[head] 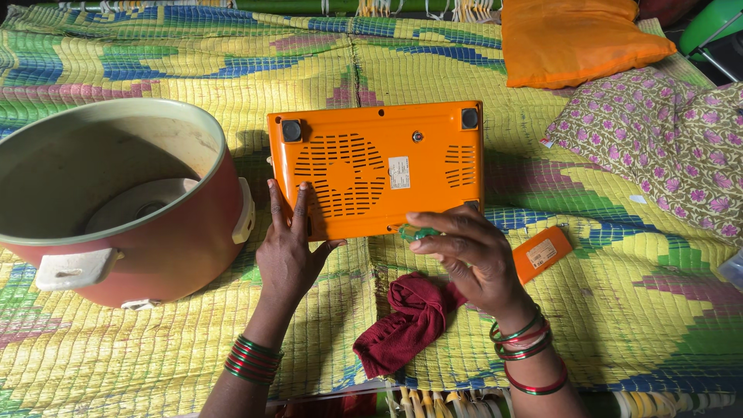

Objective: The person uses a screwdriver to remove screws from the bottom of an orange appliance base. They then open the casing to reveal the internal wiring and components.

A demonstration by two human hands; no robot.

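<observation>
An orange flat appliance (pixel 387 166) lies upside down on the woven mat, its vented underside and black feet facing up. My left hand (pixel 290 248) rests flat on its near left edge, fingers spread on the vent slots. Over the near right edge, my right hand (pixel 468 255) pinches a small green-handled tool (pixel 418 231), whose tip I cannot see. A crumpled maroon cloth (pixel 410 321) lies on the mat under my right wrist.
A red cooker body (pixel 162 248) with a cream rim stands open at the left. A small orange piece (pixel 542 252) lies right of my right hand. An orange cushion (pixel 573 39) and a floral pillow (pixel 665 139) sit at the far right on the mat (pixel 193 70).
</observation>
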